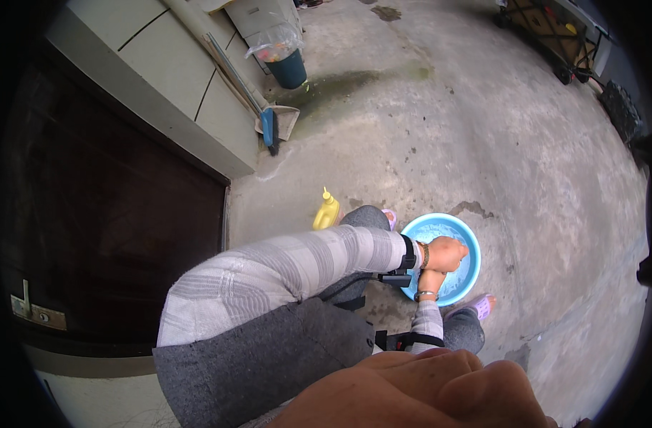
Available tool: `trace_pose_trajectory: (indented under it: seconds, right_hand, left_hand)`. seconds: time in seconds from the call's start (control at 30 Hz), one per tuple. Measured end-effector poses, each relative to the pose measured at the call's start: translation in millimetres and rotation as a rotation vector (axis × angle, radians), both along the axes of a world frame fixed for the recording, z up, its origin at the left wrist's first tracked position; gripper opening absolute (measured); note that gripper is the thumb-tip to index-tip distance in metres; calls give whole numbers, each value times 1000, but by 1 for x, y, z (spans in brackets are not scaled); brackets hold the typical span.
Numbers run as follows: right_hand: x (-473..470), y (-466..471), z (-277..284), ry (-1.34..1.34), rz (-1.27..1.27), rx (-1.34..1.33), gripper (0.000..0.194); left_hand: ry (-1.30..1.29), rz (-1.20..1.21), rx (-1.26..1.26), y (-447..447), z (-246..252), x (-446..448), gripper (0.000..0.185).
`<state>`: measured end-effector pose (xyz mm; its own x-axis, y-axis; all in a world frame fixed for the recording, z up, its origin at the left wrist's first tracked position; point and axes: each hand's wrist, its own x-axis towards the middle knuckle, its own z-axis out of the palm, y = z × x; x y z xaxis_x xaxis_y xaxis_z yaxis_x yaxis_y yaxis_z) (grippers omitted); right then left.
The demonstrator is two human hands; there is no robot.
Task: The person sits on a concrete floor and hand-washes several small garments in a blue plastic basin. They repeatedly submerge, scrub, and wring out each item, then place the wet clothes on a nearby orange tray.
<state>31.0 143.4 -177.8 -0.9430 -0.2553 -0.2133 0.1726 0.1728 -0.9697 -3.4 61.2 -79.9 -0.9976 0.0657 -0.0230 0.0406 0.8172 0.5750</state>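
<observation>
A light-blue plastic basin (476, 262) stands on the floor between two feet in lilac clogs (482, 306), holding cloudy, sudsy-looking liquid (461, 279). Over it, my left hand (444, 253) is bent into a fist, a beaded bracelet at its wrist. My right hand (431, 282), with a silver-coloured bracelet, is pressed against it from below and partly covered by it. Whether either hand grips anything is hidden by the curled fingers. A yellow plastic jug with a pump top (326, 211) is on the floor beside my left knee.
A dark door (117, 214) lies at the left. Along the wall lean a blue broom (269, 128) and a dustpan (287, 122), near a bagged bin (287, 70). A wheeled cart (550, 37) is at the upper right. The concrete floor (545, 160) has damp patches.
</observation>
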Motion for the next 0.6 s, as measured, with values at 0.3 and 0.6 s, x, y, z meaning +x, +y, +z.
trace_pose_trajectory:
  seconds: [0.3, 0.6]
  right_hand:
    - [0, 0, 17, -45, 16, 9, 24]
    - [-9, 13, 35, -249, -24, -268, 32]
  left_hand:
    - [5, 16, 54, -3, 3, -3, 14]
    - [-111, 0, 562, -23, -11, -22, 37]
